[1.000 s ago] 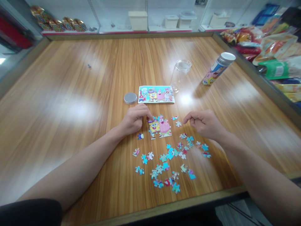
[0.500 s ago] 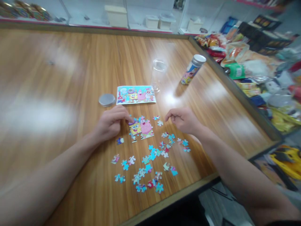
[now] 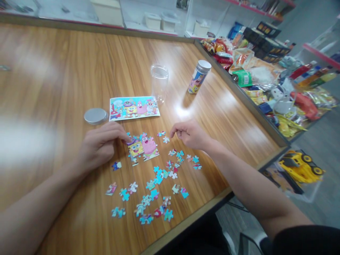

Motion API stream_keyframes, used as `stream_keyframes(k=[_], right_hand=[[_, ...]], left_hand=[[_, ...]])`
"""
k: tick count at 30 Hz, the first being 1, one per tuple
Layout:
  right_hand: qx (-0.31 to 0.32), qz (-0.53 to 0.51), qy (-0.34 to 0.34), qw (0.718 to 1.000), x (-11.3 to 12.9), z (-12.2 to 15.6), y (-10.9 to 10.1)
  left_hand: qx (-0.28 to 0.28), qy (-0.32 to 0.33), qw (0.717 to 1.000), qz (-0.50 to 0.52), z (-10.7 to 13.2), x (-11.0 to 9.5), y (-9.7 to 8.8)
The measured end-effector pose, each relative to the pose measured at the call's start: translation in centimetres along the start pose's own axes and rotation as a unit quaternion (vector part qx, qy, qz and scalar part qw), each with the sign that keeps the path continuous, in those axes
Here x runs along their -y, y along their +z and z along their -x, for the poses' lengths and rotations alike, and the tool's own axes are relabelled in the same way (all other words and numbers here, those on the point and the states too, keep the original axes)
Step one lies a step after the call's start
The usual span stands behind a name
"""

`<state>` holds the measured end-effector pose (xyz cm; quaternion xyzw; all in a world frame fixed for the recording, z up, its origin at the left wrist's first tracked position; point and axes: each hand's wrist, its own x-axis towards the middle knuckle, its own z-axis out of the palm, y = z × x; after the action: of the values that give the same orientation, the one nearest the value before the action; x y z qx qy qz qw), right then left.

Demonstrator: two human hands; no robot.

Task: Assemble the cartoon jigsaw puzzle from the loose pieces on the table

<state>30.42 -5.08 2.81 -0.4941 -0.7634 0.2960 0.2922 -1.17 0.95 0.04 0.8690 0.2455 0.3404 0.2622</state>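
Observation:
My left hand (image 3: 99,145) rests on the wooden table (image 3: 66,78), its fingers pinched on a puzzle piece (image 3: 130,141) at the upper left corner of the partly joined cartoon puzzle (image 3: 143,146). To the right, my right hand (image 3: 190,134) lies loosely curled with nothing visible in it, beside two loose pieces (image 3: 163,136). Several loose pieces (image 3: 156,184) are scattered in front of both hands toward the near edge. A printed reference picture (image 3: 134,107) lies just beyond the puzzle.
A round metal lid (image 3: 95,115) lies left of the picture. Behind it stand a clear lidless jar (image 3: 159,82) and a lidded printed puzzle can (image 3: 198,76). Packaged snacks (image 3: 255,74) fill the shelf to the right. A yellow toy truck (image 3: 301,166) sits on the floor.
The view has swung to the right, so everything shifted left in the picture. Both hands keep their places by the puzzle, the left still pinching the piece.

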Motion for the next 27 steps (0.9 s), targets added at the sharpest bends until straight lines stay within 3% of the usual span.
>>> stream_keyframes(k=[22, 24, 27], right_hand=[[0.009, 0.026, 0.023, 0.999, -0.1, 0.3, -0.3], [0.02, 0.03, 0.037, 0.999, -0.1, 0.3, -0.3], [0.033, 0.034, 0.059, 0.997, -0.2, 0.2, -0.1]], left_hand=[[-0.019, -0.01, 0.999, 0.038, -0.1, -0.4, 0.4], [-0.046, -0.034, 0.997, 0.048, -0.1, -0.7, 0.4], [-0.186, -0.106, 0.974, 0.072, 0.0, -0.6, 0.5]])
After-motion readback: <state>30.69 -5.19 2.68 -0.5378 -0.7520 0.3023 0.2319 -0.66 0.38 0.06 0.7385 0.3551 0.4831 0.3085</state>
